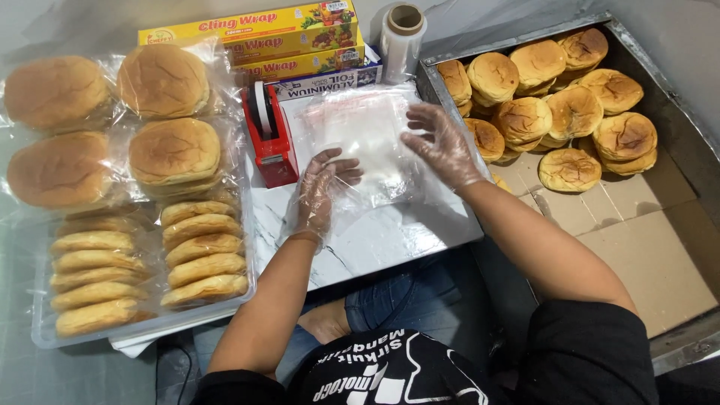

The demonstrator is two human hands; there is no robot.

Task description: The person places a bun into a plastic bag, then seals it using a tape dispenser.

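Note:
Both my hands wear thin clear plastic gloves. My left hand (321,192) rests with spread fingers on the lower left part of a stack of clear plastic bags (369,142) lying on a white marble-look board (390,240). My right hand (442,144) lies flat on the right edge of the same stack, fingers apart. Neither hand grips anything. A red tape dispenser (268,135) stands just left of the bags.
A metal tray (660,225) lined with cardboard at the right holds several loose round buns (570,112). At the left, a clear tray (142,324) holds bagged buns (172,154). Yellow cling wrap boxes (255,34), a foil box and a film roll (403,37) sit behind.

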